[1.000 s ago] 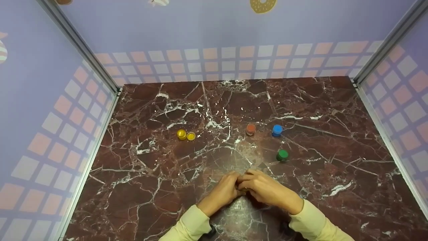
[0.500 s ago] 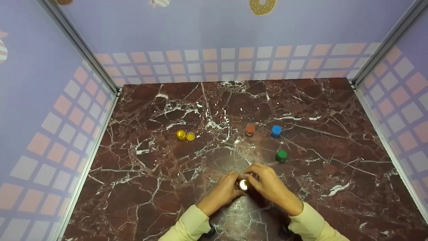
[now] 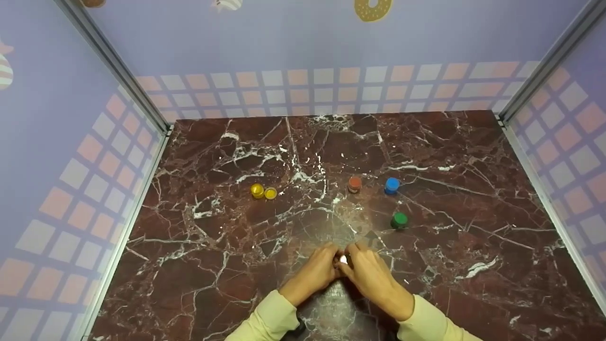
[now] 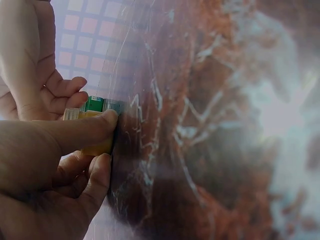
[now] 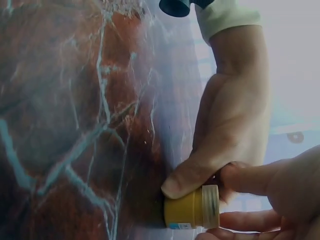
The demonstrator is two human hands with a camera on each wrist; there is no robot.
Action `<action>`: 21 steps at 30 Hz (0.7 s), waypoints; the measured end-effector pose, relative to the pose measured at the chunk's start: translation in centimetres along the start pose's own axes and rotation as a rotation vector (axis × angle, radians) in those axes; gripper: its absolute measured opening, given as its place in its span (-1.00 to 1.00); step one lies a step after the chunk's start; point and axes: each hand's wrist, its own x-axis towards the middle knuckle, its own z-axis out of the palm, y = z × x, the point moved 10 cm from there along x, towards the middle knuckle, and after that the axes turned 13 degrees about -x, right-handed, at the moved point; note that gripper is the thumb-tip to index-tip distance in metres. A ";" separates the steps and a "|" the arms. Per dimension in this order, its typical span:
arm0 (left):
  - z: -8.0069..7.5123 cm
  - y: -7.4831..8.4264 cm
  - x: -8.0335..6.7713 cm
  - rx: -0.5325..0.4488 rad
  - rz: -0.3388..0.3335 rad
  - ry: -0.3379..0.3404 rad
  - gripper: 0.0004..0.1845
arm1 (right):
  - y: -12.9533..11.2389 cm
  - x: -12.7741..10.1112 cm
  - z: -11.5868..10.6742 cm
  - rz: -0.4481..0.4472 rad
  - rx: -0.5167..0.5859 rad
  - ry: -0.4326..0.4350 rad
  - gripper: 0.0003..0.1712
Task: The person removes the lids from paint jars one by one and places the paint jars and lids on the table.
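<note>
Near the front of the table, my left hand [image 3: 316, 269] grips a small yellow paint jar [image 5: 184, 211] by its body, thumb on one side and fingers on the other. The jar lies sideways in both wrist views and has a pale ribbed top [image 5: 210, 206]. My right hand [image 3: 374, 275] comes from the other side, thumb and fingertips pinching about that top. In the head view only a bright white spot of the top shows between the hands. A green paint jar [image 3: 399, 220] stands just beyond the right hand.
A red-orange jar [image 3: 354, 184] and a blue jar [image 3: 392, 185] stand farther back. Left of them is an open yellow jar [image 3: 257, 190] with its yellow lid [image 3: 270, 193] beside it. Patterned walls [image 3: 322, 42] enclose the marble-look table [image 3: 189, 265] at the back and sides.
My right hand covered the jar's top, lifted off to the right so the white top showed, then came back in with its wrist turned. The left hand kept its hold.
</note>
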 end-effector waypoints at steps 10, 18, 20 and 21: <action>0.0 0.0 0.0 -0.009 -0.015 0.002 -0.71 | -0.7 0.3 0.2 -0.048 -0.042 -0.070 -0.72; -0.1 0.3 -0.1 -0.013 0.015 0.002 -0.71 | -1.8 0.4 0.1 -0.249 -0.018 -0.096 -0.74; -0.1 0.2 -0.1 -0.010 0.012 -0.001 -0.69 | -1.8 0.5 0.2 -0.295 -0.005 -0.111 -0.73; -0.1 0.2 -0.1 -0.005 0.012 -0.003 -0.68 | -1.8 0.6 0.3 -0.318 0.002 -0.118 -0.74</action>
